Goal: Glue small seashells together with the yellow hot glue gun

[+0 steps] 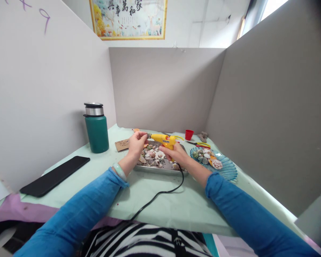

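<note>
My right hand is wrapped round the handle of a yellow glue gun, its nozzle pointing left. A black cord runs from the handle down over the table's front edge. My left hand pinches a small dark shell-like piece right at the nozzle; whether the two touch I cannot tell. Below both hands lies a metal tray with many shells in it. A blue scalloped glass plate holding more shells is to the right of my right hand.
A green bottle and a black phone-like slab stand and lie at the left. Behind the tray are a brown card, a red cup and yellow-handled pliers. Grey partitions enclose the table.
</note>
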Available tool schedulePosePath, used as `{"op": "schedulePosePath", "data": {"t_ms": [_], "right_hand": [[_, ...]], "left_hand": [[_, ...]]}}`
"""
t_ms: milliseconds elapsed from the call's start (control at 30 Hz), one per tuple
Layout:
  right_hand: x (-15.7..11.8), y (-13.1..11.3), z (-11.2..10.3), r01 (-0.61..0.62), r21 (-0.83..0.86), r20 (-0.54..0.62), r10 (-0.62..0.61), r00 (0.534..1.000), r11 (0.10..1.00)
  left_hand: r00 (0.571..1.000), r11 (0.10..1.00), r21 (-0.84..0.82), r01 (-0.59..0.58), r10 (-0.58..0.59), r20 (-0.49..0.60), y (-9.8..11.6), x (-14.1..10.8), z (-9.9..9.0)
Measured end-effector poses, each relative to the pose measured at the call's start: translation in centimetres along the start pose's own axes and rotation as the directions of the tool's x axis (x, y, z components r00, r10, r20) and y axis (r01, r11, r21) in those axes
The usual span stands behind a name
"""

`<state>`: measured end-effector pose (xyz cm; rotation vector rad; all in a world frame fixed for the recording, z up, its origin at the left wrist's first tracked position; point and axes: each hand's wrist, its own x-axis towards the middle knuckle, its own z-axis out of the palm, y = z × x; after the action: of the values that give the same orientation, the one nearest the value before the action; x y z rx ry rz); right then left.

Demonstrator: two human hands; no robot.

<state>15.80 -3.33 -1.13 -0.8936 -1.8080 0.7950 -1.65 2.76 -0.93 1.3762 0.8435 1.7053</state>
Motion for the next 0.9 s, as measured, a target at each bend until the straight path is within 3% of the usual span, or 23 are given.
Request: {"op": "schedulePosePath", "data": {"t_ms": [900], "right_hand": [[-0.12, -0.49, 0.21, -0.032, -0.068, -0.063, 0.027, 0.998, 0.997]], "left_hand": [[1.0, 0.999, 0.039, 0.007, -0.008, 0.022, -0.27, 0.07, -0.01]]}}
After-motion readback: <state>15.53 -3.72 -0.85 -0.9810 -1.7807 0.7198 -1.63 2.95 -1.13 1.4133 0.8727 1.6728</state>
